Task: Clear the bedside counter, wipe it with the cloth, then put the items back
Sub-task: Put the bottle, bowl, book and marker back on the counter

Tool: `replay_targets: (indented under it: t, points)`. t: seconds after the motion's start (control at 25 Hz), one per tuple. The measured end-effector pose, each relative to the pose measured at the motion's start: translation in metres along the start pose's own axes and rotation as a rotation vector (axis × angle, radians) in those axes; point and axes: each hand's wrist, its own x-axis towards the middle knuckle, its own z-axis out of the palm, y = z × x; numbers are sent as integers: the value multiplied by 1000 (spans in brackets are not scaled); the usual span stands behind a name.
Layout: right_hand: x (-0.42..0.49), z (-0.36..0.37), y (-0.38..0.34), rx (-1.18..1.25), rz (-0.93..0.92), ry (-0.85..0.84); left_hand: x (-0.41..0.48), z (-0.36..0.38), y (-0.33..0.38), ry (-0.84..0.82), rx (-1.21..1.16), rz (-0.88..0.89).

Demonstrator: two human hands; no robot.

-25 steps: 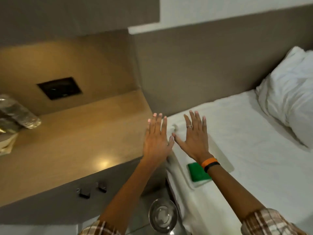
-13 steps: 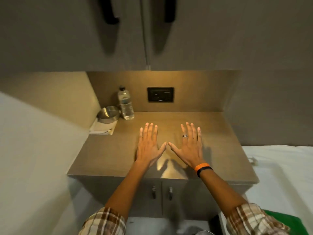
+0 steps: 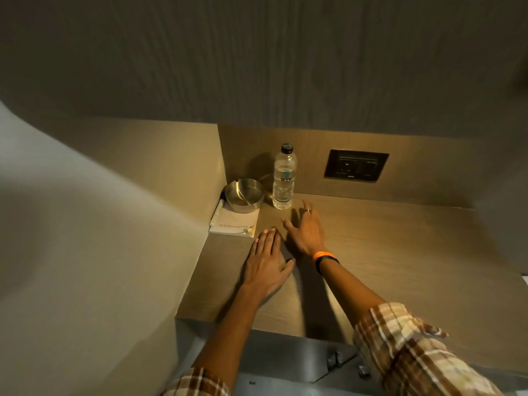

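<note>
A wooden bedside counter [image 3: 385, 252] fills the middle of the view. In its back left corner stand a clear water bottle [image 3: 283, 178] with a black cap and a round metal bowl [image 3: 244, 195]. The bowl rests on a white notepad [image 3: 234, 222] with printed lettering. My left hand [image 3: 267, 262] lies flat on the counter, fingers apart, its fingertips just right of the notepad's front corner. My right hand [image 3: 304, 230] is spread open just in front of the bottle, holding nothing. No cloth is in view.
A black socket plate [image 3: 355, 165] is set in the back panel right of the bottle. A pale wall [image 3: 85, 238] closes the left side. Cabinet doors with small metal knobs [image 3: 333, 360] sit below the counter's front edge.
The view swung from the bed to the counter, then closer to its left corner. Both hands have moved left and forward toward the bottle, bowl and notepad.
</note>
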Motion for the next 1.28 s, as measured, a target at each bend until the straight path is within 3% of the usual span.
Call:
replay_targets:
  t: [0.12,0.48,0.68,1.0,1.28]
  points:
    - [29,20,-19,159,67,89,-1,11,-5,15,35,18]
    - [67,37,-32,265,193,247,9,17,4,6,62,7]
    - [42,-26,34,255,223,281,22,19,63,24,-27,37]
    - [6,-182,187,272,389,495,41,46,188,-53,-42,193]
    - [19,-232,247,321,344,439,57,63,236,-7,-69,166]
